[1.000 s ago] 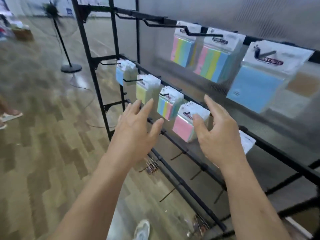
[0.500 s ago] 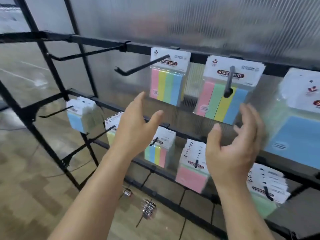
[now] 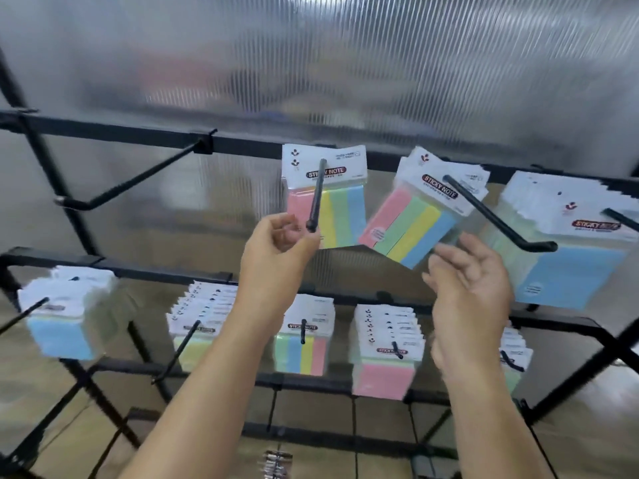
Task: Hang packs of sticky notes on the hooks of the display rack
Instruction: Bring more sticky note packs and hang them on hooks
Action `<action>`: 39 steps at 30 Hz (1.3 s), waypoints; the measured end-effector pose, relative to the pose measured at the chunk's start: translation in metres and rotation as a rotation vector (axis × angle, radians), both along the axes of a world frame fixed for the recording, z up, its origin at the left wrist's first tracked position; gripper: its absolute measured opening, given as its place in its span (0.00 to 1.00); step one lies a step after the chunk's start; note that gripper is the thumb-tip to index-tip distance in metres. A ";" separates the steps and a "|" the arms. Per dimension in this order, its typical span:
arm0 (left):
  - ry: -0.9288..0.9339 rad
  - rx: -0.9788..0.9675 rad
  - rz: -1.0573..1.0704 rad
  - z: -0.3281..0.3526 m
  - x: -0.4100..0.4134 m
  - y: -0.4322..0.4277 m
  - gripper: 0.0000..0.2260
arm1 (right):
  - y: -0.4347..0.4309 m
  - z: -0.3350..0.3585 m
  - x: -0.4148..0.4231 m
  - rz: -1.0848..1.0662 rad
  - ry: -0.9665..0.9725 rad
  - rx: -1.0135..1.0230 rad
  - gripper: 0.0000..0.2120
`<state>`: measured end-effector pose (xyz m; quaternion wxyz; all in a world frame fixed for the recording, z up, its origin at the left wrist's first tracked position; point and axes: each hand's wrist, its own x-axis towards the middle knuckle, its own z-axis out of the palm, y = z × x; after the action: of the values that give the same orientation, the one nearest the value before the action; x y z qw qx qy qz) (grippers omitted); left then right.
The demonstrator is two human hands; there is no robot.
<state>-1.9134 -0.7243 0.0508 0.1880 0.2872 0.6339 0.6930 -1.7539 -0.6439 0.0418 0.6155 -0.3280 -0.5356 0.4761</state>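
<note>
My left hand is raised with its fingers curled in, right at the tip of a black hook; I cannot tell whether they touch it. My right hand is loose and spread, holding nothing, its blurred fingertips just below a striped pack. That pack hangs on the next hook, tilted, header up-right and lower end swung down-left. The pack behind my left hand's hook hangs straight, stripes vertical. Both are on the top rail of the display rack.

Ribbed translucent panel above, wood-pattern floor below.
</note>
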 end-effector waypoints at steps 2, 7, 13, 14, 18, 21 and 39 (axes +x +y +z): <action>-0.029 0.021 -0.043 0.001 -0.007 0.000 0.12 | 0.001 0.003 -0.004 -0.013 0.065 -0.047 0.17; -0.007 0.089 -0.089 0.004 -0.016 0.002 0.08 | -0.003 0.008 -0.010 -0.040 0.129 -0.074 0.14; -0.014 0.148 -0.174 0.017 -0.006 0.004 0.08 | -0.010 0.021 -0.002 0.109 0.035 -0.031 0.04; -0.029 0.153 -0.207 0.019 -0.004 0.003 0.08 | -0.010 0.023 0.000 0.129 0.020 -0.029 0.05; 0.003 0.151 -0.321 0.027 -0.001 -0.011 0.06 | -0.015 0.027 0.006 0.116 0.080 -0.066 0.07; 0.004 0.177 -0.410 0.027 -0.002 -0.026 0.07 | -0.026 0.029 0.007 0.130 0.152 -0.060 0.08; 0.356 0.392 -0.566 0.032 0.027 -0.107 0.08 | -0.135 0.040 0.055 -0.025 0.189 0.156 0.10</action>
<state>-1.8861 -0.8313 0.0830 0.2000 0.5971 0.4079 0.6611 -1.6989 -0.7785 0.0821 0.6928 -0.2393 -0.5066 0.4540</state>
